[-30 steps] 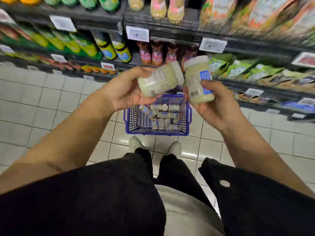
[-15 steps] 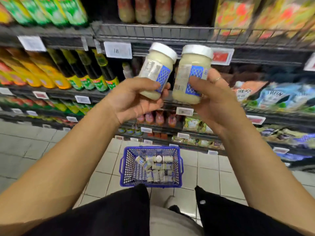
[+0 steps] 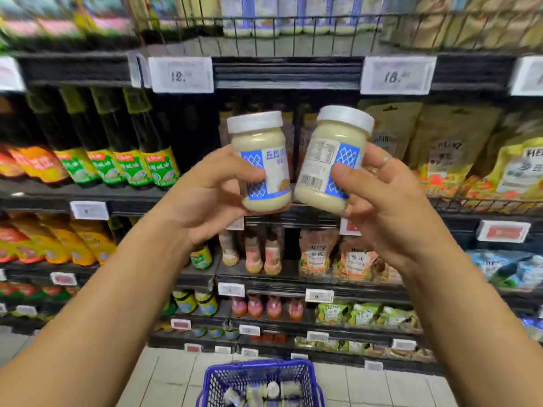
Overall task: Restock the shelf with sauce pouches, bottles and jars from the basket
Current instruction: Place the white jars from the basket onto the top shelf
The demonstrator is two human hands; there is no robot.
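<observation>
My left hand (image 3: 211, 198) grips a jar of pale creamy sauce (image 3: 260, 160) with a white lid and a blue and white label, held upright. My right hand (image 3: 390, 201) grips a second, matching jar (image 3: 332, 160), tilted slightly with its lid leaning right. The two jars are raised side by side in front of a dark gap in the middle shelf (image 3: 282, 218). The blue wire basket (image 3: 261, 377) stands on the floor below, with several more jars lying in it.
Dark bottles with green labels (image 3: 132, 142) fill the shelf to the left, yellow sauce pouches (image 3: 458, 154) the right. Similar white jars (image 3: 264, 16) stand behind a wire rail on the top shelf. Lower shelves hold small bottles and pouches. White tiled floor (image 3: 164, 377) surrounds the basket.
Both hands have lifted the jars from above the basket to shelf height and turned them upright. The view has swung up, so the basket now sits at the bottom edge.
</observation>
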